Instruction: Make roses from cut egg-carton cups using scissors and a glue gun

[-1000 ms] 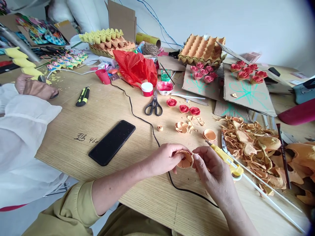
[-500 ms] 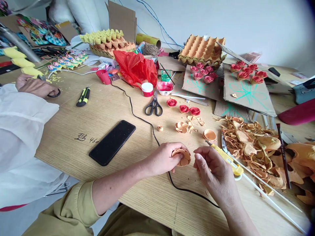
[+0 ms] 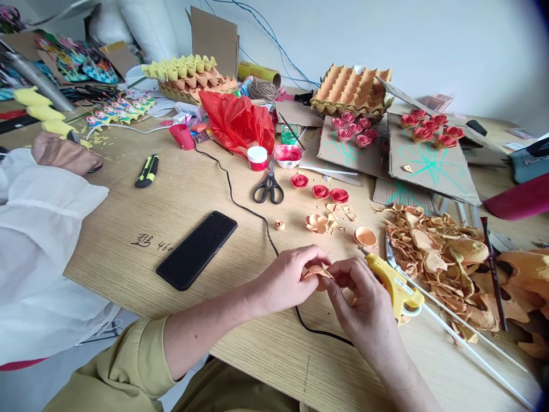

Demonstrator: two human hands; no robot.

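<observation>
Between my two hands is an orange egg-carton flower (image 3: 318, 271), tilted so that its petals show edge-on. My left hand (image 3: 291, 277) is closed around its left side. The thumb and fingers of my right hand (image 3: 358, 292) pinch its right edge. Just right of my right hand lies a yellow glue gun (image 3: 394, 286). Beyond my hands are an unpainted open flower (image 3: 317, 223), a small rolled bud (image 3: 279, 225) and a round orange cup (image 3: 365, 236). Three red-painted flowers (image 3: 321, 191) stand behind these.
Orange carton scraps (image 3: 429, 252) are heaped at right. Black scissors (image 3: 268, 186), a phone (image 3: 197, 250), a utility knife (image 3: 147, 170) and a red paint bowl (image 3: 287, 155) lie about. Cardboard sheets (image 3: 433, 166) carry red flowers. A co-worker's hand (image 3: 64, 153) is at left.
My right hand has moved left and now pinches the flower's edge. The flower has tipped from facing me to nearly edge-on. The co-worker's hand shifted slightly.
</observation>
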